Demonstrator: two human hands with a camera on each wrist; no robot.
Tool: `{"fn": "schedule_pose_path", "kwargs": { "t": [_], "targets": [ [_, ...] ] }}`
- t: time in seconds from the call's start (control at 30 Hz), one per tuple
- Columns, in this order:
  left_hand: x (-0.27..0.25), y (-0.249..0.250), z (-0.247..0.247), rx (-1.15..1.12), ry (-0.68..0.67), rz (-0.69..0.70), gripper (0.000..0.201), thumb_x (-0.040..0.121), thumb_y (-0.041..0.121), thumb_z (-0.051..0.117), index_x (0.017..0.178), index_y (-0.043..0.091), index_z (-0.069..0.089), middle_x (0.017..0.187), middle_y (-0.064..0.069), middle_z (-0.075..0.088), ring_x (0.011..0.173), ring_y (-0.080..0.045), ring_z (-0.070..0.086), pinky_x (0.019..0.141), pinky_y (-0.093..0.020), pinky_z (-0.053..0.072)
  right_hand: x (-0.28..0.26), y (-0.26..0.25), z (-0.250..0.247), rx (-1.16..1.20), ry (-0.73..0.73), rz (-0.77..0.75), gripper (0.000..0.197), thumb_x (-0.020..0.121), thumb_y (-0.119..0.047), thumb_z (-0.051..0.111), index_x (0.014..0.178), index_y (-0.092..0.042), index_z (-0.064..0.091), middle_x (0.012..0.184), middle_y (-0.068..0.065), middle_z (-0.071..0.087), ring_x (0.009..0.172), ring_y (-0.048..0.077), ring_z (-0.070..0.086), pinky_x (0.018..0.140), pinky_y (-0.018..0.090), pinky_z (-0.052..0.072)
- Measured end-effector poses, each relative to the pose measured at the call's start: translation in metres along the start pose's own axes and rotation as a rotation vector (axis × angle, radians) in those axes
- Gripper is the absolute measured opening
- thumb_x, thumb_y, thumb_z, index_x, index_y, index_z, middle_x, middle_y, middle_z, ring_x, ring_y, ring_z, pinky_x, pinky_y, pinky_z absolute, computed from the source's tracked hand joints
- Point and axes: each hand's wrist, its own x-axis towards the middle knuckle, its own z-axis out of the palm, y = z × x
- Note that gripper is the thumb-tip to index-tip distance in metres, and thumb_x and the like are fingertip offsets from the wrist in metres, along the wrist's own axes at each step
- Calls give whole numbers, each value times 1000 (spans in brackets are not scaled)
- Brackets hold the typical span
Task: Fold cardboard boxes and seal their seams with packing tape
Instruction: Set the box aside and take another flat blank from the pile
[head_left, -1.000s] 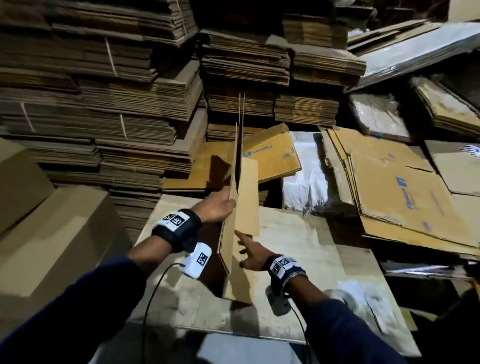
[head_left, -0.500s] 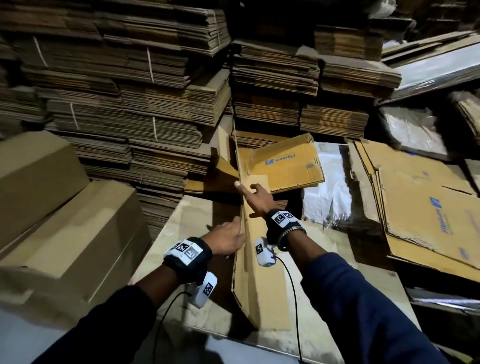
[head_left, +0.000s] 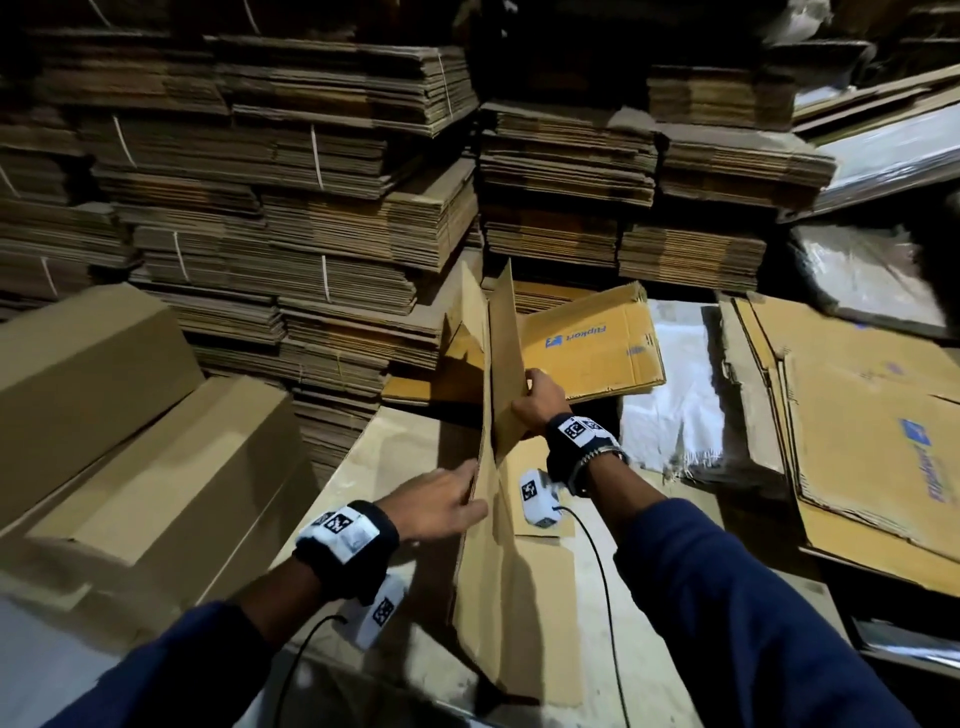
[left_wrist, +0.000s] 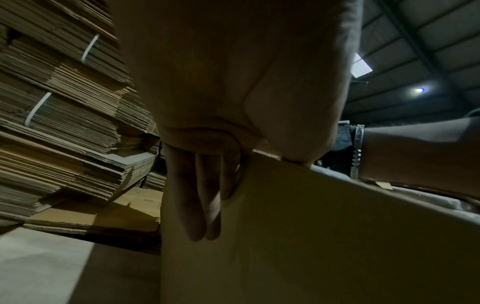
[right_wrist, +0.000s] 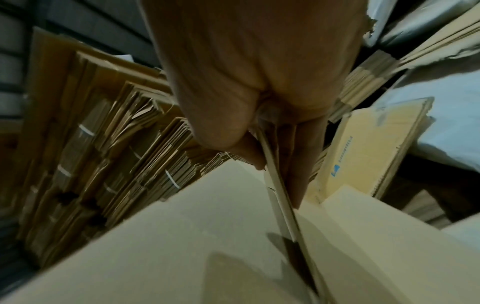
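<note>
A flattened brown cardboard box (head_left: 498, 597) stands on edge on a cardboard-covered work surface (head_left: 395, 457), running away from me. My left hand (head_left: 441, 501) holds its near upper edge. In the left wrist view the fingers (left_wrist: 197, 205) lie flat along the left face of the box (left_wrist: 324, 236) and the thumb hooks over the edge. My right hand (head_left: 540, 402) grips a panel farther along. The right wrist view shows this hand (right_wrist: 259, 144) pinching the panel's thin edge between thumb and fingers above the box (right_wrist: 182, 236). The far panels are spread slightly apart. No tape is in view.
Tall strapped bundles of flat cardboard (head_left: 311, 208) wall off the back. Two assembled boxes (head_left: 130, 467) lie at the left. A flat printed box (head_left: 592, 348) leans behind the work surface, a white plastic sack (head_left: 670, 405) beside it, and large flat sheets (head_left: 857, 441) at the right.
My right hand rose from the box's lower right face to its upper panel and took hold. My left hand slid nearer along the top edge. The far panels have begun to part.
</note>
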Motion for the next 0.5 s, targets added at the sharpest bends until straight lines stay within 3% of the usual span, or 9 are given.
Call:
{"fn": "schedule_pose_path", "kwargs": {
  "t": [0.1, 0.17, 0.2, 0.27, 0.37, 0.5],
  "targets": [
    [7, 10, -14, -16, 7, -64, 81, 103, 69, 39, 166, 23, 15, 158, -5, 48, 137, -26, 55, 116, -41, 42, -5, 3, -4, -51, 43, -52, 44, 87, -11, 65, 130, -7, 56, 124, 20, 67, 108, 43, 65, 86, 56, 60],
    [22, 9, -30, -93, 3, -135, 86, 102, 73, 29, 166, 17, 21, 166, -6, 36, 148, -28, 43, 121, -43, 36, -10, 9, -9, -63, 52, -46, 45, 86, -11, 65, 130, -6, 57, 125, 21, 66, 111, 43, 64, 90, 53, 59],
    [31, 8, -36, -137, 1, -157, 86, 101, 74, 26, 163, 14, 29, 164, -7, 40, 143, -30, 49, 117, -45, 42, -13, 13, -11, -71, 54, -46, 46, 86, -11, 65, 131, -6, 57, 125, 20, 66, 112, 42, 63, 91, 48, 57],
    [50, 4, -44, -244, 20, -165, 71, 105, 65, 33, 151, 12, 45, 147, -14, 57, 115, -30, 71, 93, -45, 57, -19, 22, -17, -82, 68, -37, 45, 86, -15, 69, 129, -7, 59, 124, 19, 68, 110, 38, 65, 89, 38, 54],
    [73, 2, -50, -360, 27, -201, 46, 107, 43, 52, 133, 6, 51, 128, -17, 65, 82, -29, 79, 60, -38, 60, -28, 36, -29, -76, 80, 10, 45, 83, -17, 69, 127, -10, 60, 120, 17, 69, 104, 36, 66, 85, 36, 55],
    [78, 12, -41, -320, -10, -301, 36, 103, 31, 61, 121, 1, 56, 107, -23, 74, 71, -30, 79, 52, -34, 62, -35, 52, -45, -89, 88, 40, 60, 72, -22, 63, 131, -13, 58, 121, 18, 68, 102, 38, 67, 89, 49, 60]
  ]
}}
